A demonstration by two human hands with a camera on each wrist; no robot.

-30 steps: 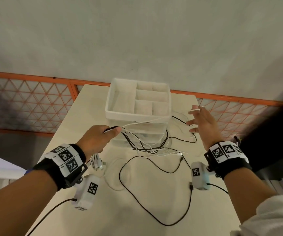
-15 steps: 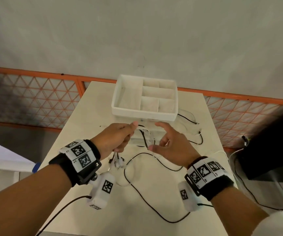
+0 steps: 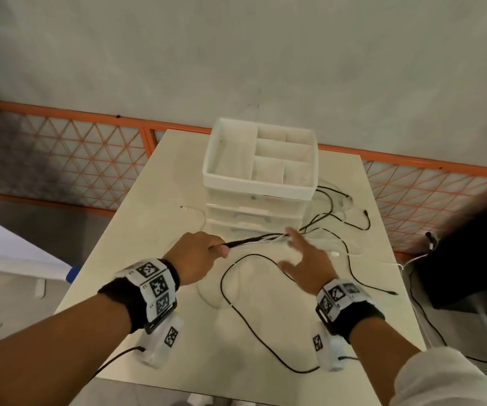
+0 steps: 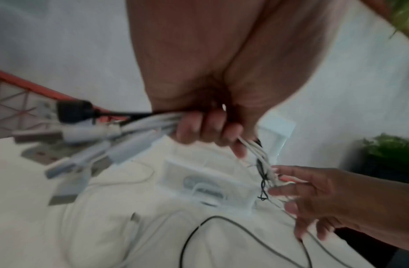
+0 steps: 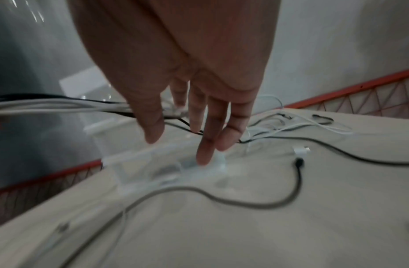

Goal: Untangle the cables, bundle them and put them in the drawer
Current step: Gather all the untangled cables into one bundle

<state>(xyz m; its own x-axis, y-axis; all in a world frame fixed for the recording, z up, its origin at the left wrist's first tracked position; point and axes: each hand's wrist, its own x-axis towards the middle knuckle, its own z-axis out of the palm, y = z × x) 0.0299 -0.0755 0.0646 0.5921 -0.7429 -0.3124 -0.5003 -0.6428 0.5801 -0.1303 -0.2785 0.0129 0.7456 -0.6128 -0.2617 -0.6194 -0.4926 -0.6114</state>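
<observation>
My left hand (image 3: 204, 252) grips a bunch of black and white cables (image 3: 254, 240) in front of the drawer unit (image 3: 254, 212). In the left wrist view its fingers (image 4: 207, 130) curl round the bunch, and several plugs (image 4: 79, 132) stick out behind the fist. The cables run taut to the right, where my right hand (image 3: 302, 259) has straight, spread fingers (image 5: 207, 127) and touches the bunch with its fingertips. Beyond it the cables fan out loose (image 3: 339, 221) on the table (image 3: 265, 347).
A white divided tray (image 3: 207, 177) sits on top of the translucent drawer unit; the drawers look closed. One long black cable (image 3: 230, 300) loops over the near table. An orange mesh fence (image 3: 60, 159) runs behind, and a dark box (image 3: 470, 259) stands at the right.
My right hand came in from the far right to the bunch and now has its fingers spread on it. The cables between my hands have been pulled straight. My left hand keeps its grip.
</observation>
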